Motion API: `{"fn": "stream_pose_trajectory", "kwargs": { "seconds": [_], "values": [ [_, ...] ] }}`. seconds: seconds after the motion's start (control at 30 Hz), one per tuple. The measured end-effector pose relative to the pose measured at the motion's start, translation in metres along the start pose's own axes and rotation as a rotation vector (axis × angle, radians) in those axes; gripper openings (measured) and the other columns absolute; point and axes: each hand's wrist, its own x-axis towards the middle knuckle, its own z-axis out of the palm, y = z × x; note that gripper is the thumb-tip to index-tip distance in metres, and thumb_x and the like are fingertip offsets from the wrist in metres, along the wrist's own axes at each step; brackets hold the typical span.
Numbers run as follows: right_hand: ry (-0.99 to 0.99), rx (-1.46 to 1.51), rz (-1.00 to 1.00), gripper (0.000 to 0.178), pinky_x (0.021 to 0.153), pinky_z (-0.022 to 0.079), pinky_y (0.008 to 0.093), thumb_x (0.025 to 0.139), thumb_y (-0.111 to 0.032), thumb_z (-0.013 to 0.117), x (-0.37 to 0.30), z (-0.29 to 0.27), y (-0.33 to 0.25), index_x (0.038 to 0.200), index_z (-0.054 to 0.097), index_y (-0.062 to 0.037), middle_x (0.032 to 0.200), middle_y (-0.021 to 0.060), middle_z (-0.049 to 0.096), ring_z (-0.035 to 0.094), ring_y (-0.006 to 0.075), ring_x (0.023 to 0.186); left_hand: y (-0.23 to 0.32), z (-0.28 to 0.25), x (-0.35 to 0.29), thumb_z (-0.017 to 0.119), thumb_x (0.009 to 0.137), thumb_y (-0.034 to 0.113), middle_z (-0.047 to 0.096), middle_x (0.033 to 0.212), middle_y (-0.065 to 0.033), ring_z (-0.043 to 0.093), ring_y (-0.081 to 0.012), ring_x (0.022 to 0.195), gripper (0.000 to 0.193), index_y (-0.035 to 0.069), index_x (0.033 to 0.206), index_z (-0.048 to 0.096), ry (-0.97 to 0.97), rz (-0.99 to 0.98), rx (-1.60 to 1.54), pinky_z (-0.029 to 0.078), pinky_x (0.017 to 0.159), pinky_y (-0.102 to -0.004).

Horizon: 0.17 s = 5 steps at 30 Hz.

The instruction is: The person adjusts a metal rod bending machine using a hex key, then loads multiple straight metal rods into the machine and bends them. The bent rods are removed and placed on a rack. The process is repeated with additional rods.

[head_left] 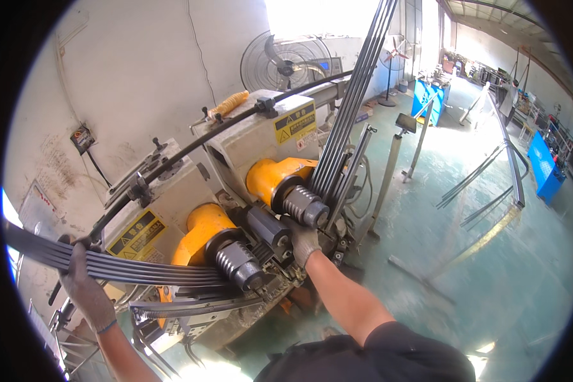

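My left hand (90, 294), in a grey work glove, is wrapped round the left stretch of several dark metal tubes (159, 268) lying side by side. These tubes run to the left grooved die (239, 264) of a tube-bending machine (234, 148). Another stretch of tubes (355, 105) rises from the right grooved die (304, 205) toward the upper right. My gloved right hand (302, 242) reaches in just below that die, beside a dark block (268, 226). Its fingers are mostly hidden there, so their grip is unclear.
Orange arms (204, 226) carry the dies. A long black bar (191, 148) crosses above the machine. Behind stands a caged fan (286, 63). On the right are a post stand (391, 165), a metal frame holding tubes (510, 172) and blue-panelled benches (544, 167).
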Motion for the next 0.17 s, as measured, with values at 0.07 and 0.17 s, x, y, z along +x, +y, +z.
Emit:
{"fn": "stream_pose_trajectory", "kwargs": {
  "seconds": [0.07, 0.17],
  "values": [
    [-0.049, 0.026, -0.032, 0.044, 0.088, 0.060, 0.0380, 0.095, -0.023, 0.091, 0.001, -0.006, 0.003, 0.131, 0.080, 0.0007, 0.115, 0.0115, 0.082, 0.076, 0.0202, 0.096, 0.019, 0.033, -0.002, 0.067, 0.112, 0.011, 0.077, 0.109, -0.0130, 0.074, -0.0194, 0.098, 0.046, -0.010, 0.151, 0.056, -0.051, 0.082, -0.013, 0.059, 0.093, -0.0343],
    [-0.099, 0.030, 0.002, 0.046, 0.091, 0.062, 0.0382, 0.095, -0.023, 0.091, 0.008, 0.001, 0.002, 0.133, 0.080, -0.0001, 0.118, 0.0125, 0.082, 0.077, 0.0208, 0.098, 0.043, 0.067, -0.001, 0.068, 0.112, 0.010, 0.076, 0.110, -0.0140, 0.075, -0.0205, 0.098, 0.048, -0.011, 0.153, 0.054, -0.115, 0.238, 0.248, 0.060, 0.095, -0.0350]
  ]
}}
